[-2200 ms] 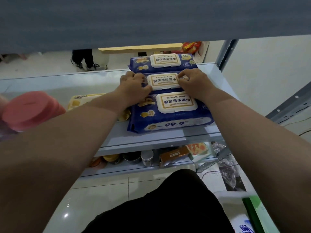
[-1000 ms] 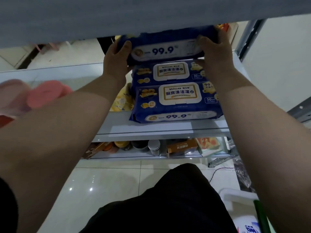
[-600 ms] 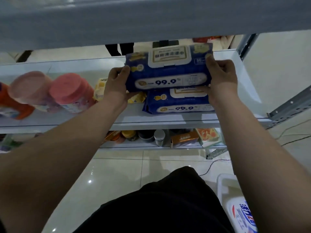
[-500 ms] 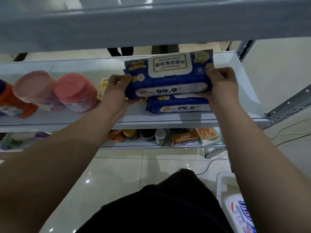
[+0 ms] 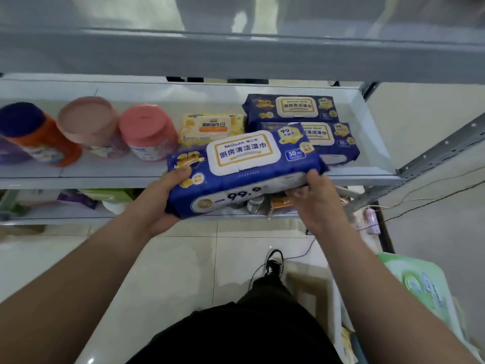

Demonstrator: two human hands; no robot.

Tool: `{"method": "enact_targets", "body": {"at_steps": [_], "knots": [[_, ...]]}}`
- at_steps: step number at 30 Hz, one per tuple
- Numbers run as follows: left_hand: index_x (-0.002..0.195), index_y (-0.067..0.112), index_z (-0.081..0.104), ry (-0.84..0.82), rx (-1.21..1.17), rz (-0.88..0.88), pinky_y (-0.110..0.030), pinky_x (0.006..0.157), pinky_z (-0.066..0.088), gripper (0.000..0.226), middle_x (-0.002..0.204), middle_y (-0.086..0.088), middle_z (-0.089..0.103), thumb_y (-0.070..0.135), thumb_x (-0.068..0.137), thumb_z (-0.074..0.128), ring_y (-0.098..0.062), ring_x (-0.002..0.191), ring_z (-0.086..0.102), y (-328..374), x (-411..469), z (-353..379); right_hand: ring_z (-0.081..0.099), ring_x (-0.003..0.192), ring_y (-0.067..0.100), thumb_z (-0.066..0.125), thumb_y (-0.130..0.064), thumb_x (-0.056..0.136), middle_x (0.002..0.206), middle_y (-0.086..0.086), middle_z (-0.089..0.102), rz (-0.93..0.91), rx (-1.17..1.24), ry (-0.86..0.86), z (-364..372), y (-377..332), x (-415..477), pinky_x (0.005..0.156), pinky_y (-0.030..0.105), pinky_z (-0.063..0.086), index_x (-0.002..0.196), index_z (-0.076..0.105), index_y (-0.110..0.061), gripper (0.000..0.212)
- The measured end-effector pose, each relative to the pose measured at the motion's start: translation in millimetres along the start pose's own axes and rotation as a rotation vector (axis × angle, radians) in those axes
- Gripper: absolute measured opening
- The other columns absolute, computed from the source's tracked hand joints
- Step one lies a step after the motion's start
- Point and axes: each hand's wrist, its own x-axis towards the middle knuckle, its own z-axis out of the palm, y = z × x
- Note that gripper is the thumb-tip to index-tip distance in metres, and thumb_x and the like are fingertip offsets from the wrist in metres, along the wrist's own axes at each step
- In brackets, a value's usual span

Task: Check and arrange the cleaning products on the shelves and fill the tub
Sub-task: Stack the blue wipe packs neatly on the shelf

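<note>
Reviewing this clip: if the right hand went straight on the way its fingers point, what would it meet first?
Beyond the held wipes pack that it grips, the right hand would probably meet the shelf lip, or above that the nearer blue pack lying on the shelf. Depth is unclear.

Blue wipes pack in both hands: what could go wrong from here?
1. The blue wipes pack hangs past the shelf edge, over the floor; the right hand pinches only its end, the left hand cups the other, so it might slip.
2. A cable lies on the floor beside the shoe: a possible trip.
</note>
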Motion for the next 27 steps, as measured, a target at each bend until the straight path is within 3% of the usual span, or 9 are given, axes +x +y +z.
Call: {"method": "enact_targets", "body": {"at_steps": [2,4,9,12,14,18,20,23,27], "knots": [[0.118,0.016,0.068,-0.019,-0.011,-0.096,-0.046,0.067,0.064,0.047,0.107,-0.011,0.077,0.033,0.075,0.07,-0.029,0.082,0.077,-3,-21,-7,0.056,0.132,0.038,0.1,-0.041,0.055,0.144,0.018,0.057,0.031,0.057,-0.141,11,23,-20,0.101,0.056,0.053,0.148,0.042,-0.005,0.116],[0.111,0.018,0.07,-0.037,0.034,-0.188,-0.043,0.059,0.063,0.042,0.101,-0.01,0.078,0.038,0.075,0.068,-0.029,0.075,0.076,-5,-36,-14,0.057,0.131,0.036,0.099,-0.051,0.053,0.145,0.017,0.057,0.04,0.143,-0.2,23,43,-42,0.106,0.058,0.047,0.148,0.047,-0.01,0.115],[0.114,0.026,0.069,0.053,0.223,-0.245,-0.05,0.08,0.058,0.045,0.111,-0.01,0.076,0.063,0.097,0.049,-0.039,0.1,0.071,-2,-56,-35,0.065,0.122,0.035,0.091,-0.049,0.062,0.138,0.015,0.065,0.04,0.214,0.007,37,63,-70,0.096,0.059,0.055,0.147,0.052,-0.014,0.1],[0.121,0.028,0.06,0.289,0.672,0.28,-0.053,0.101,0.049,0.04,0.13,-0.012,0.063,0.057,0.102,0.04,-0.036,0.122,0.059,-10,-64,-48,0.067,0.119,0.037,0.074,-0.039,0.083,0.131,0.016,0.069,0.023,0.188,0.1,38,63,-82,0.088,0.057,0.058,0.146,0.052,-0.014,0.072],[0.149,0.023,0.038,0.267,1.181,0.689,-0.049,0.11,0.04,0.068,0.148,-0.009,0.045,0.056,0.093,0.057,-0.028,0.136,0.044,-14,-83,-37,0.067,0.119,0.039,0.077,-0.035,0.079,0.129,0.017,0.07,-0.026,0.141,0.127,37,59,-86,0.087,0.061,0.058,0.144,0.053,-0.016,0.071],[0.157,0.019,-0.004,0.104,1.922,0.812,-0.048,0.118,0.028,0.132,0.155,-0.008,0.033,0.085,0.067,0.065,-0.029,0.138,0.037,-41,-92,17,0.071,0.109,0.038,0.086,-0.034,0.065,0.127,0.017,0.069,-0.058,-0.011,0.134,46,51,-91,0.082,0.066,0.058,0.146,0.044,-0.021,0.092],[0.155,0.02,-0.013,0.144,1.903,0.781,-0.044,0.115,0.033,0.131,0.153,-0.009,0.031,0.077,0.071,0.07,-0.029,0.135,0.04,-56,-81,31,0.072,0.106,0.037,0.088,-0.027,0.072,0.128,0.015,0.069,-0.032,-0.044,0.121,45,45,-94,0.078,0.067,0.059,0.148,0.039,-0.022,0.091],[0.158,0.021,0.003,0.15,1.62,0.791,-0.04,0.106,0.04,0.12,0.146,-0.007,0.038,0.06,0.073,0.078,-0.027,0.127,0.044,-60,-73,34,0.068,0.114,0.034,0.084,-0.028,0.079,0.133,0.008,0.064,0.003,-0.103,0.049,33,29,-97,0.079,0.065,0.06,0.146,0.04,-0.027,0.08],[0.145,0.039,0.031,0.004,1.085,0.527,-0.034,0.095,0.05,0.092,0.132,0.013,0.058,0.044,0.072,0.086,-0.007,0.115,0.06,-54,-83,45,0.067,0.115,0.035,0.064,-0.034,0.1,0.123,0.005,0.069,0.001,-0.376,-0.141,-1,16,-97,0.084,0.046,0.061,0.14,0.05,-0.022,0.044]]}}
